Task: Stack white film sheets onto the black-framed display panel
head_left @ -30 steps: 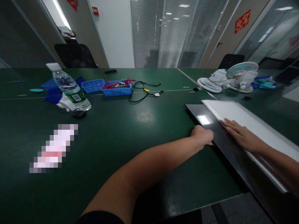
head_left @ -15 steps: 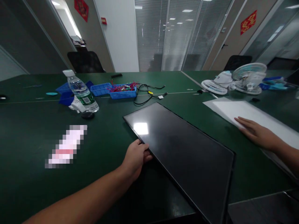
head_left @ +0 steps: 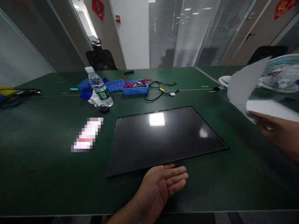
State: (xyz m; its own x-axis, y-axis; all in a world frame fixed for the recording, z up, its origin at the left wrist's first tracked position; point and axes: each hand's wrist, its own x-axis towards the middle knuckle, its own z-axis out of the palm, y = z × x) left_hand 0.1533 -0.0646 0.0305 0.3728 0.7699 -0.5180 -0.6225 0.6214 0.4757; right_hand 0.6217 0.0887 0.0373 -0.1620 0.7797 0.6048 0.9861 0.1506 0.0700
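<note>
Clock centred on the dark panel [head_left: 168, 140], twelve pointing away from me. Panel down on the green table [head_left: 56, 177], flat as far as I can judge, glossy face uncovered and throwing back the lights; I take its setting-down as done. My left hand [head_left: 161, 186] lies at six, just beside the near edge, fingers stretched out, palm showing, nothing held; whether a fingertip touches the edge I can't tell. My right hand [head_left: 277, 133], at three, is closed on the near edge of a white sheet [head_left: 243, 84], which curls up toward two. More white lies flat behind it; can't tell if it's a separate piece. Sheet handling looks only part done: edge raised, the rest not yet settled anywhere. Bottle [head_left: 101, 90] at ten, filled blue tray [head_left: 135, 90] at eleven.
</note>
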